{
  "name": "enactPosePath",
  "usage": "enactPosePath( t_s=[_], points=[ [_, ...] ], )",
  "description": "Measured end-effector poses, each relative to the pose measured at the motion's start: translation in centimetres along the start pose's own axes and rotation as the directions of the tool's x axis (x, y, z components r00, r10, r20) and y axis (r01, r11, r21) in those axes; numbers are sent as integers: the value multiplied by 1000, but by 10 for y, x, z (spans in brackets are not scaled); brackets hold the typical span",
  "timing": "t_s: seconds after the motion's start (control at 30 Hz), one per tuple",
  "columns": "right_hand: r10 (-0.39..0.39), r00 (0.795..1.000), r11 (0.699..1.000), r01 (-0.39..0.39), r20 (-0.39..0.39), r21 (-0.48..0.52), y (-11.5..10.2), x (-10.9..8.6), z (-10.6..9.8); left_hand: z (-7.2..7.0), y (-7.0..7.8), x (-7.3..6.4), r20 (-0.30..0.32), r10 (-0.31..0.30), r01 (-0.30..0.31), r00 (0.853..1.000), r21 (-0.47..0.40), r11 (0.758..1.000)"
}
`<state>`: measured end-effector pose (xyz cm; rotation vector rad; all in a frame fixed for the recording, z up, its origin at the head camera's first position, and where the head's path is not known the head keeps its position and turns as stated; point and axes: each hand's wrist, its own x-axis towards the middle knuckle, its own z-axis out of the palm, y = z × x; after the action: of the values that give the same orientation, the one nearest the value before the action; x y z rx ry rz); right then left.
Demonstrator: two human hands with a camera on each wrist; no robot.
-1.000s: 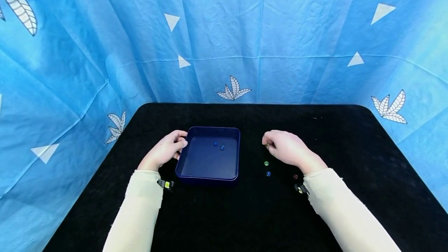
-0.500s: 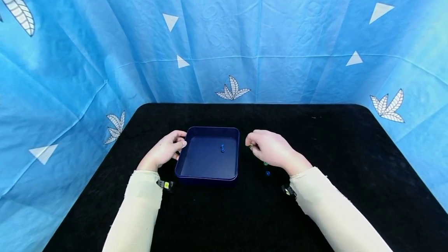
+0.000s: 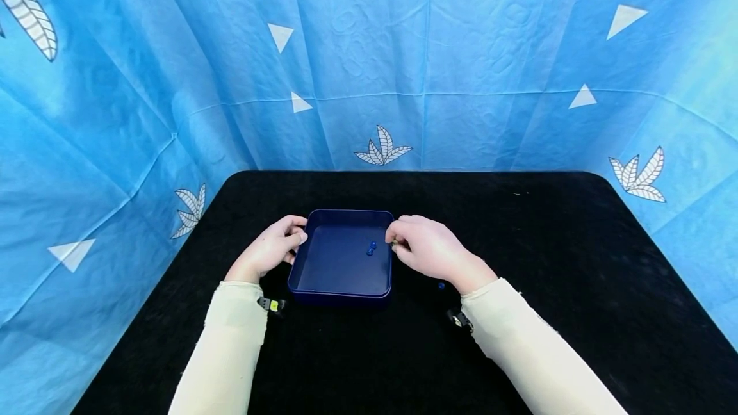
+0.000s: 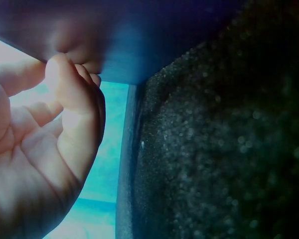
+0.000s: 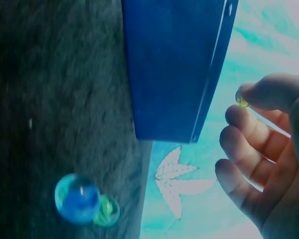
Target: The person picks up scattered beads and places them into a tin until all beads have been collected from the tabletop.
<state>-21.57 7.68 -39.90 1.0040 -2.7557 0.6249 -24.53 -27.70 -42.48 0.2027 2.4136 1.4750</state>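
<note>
My left hand holds the left edge of a shallow navy-blue tray; in the left wrist view its fingertips press against the tray's wall. Two blue marbles lie inside, towards the right. At the tray's right rim is my right hand, with a small yellowish-green glass marble pinched between thumb and index finger. The other fingers are loosely bent. On the table beneath, the right wrist view has a blue marble beside a green one.
The table is covered in black cloth. A blue curtain with leaf and triangle prints hangs around its far side and flanks. Small pale specks show at the back right of the cloth.
My right hand has carried the pinched marble left to the tray's rim. The two blue marbles in the tray have rolled right and towards me. My left hand stays on the tray.
</note>
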Motion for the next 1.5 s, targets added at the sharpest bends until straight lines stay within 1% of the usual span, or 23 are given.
enactPosePath(
  t_s=[0.13,0.17,0.43,0.63,0.87,1.2,1.4,1.5],
  points=[
    [-12,1000,1000,12,11,-6,-5,2,2,-1,-2,1,2,2,-2,1000,2,1000],
    [-16,1000,1000,16,13,-7,-7,2,1,-2,-6,4,1,4,-4,1000,3,1000],
    [-40,998,999,41,38,-27,-15,5,1,0,-2,2,-3,2,-2,1000,16,1000],
    [-37,998,999,39,57,-27,-16,5,1,1,-1,2,-4,-6,6,1000,19,1000],
    [-26,997,999,28,71,-36,-11,2,1,1,-1,1,-3,-4,4,1000,15,1000],
    [-26,999,999,27,36,-29,-2,-6,-2,1,-2,1,-9,1,-1,1000,4,1000],
    [2,999,999,-1,43,-32,7,-15,-2,0,-3,1,-8,9,-9,1000,2,1000],
    [15,999,999,-13,49,-36,12,-19,-3,0,-3,1,-14,1,-1,1000,0,1000]
  ],
)
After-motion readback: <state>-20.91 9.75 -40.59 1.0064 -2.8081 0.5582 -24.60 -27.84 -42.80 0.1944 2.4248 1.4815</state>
